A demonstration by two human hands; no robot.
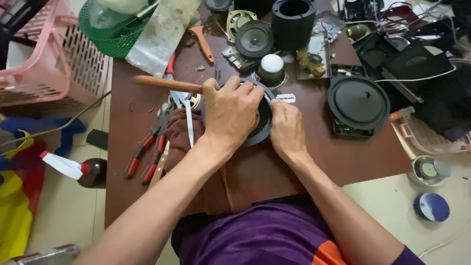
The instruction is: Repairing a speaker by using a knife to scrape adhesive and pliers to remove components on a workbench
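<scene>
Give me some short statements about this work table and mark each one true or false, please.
1. Both hands rest on a round black speaker: true. The left hand covers the speaker and the right hand touches its rim.
2. The pliers have blue handles: false. The pliers have red handles.
3. A razor blade lies on the table by the right hand: true.
4. The basket at the left is yellow: false. The basket is pink.
5. A second black speaker lies to the right: true.

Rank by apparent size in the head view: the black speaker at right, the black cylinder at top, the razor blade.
1. Black speaker, widest.
2. Black cylinder, though farther away, so unsure.
3. Razor blade, clearly smallest.
</scene>
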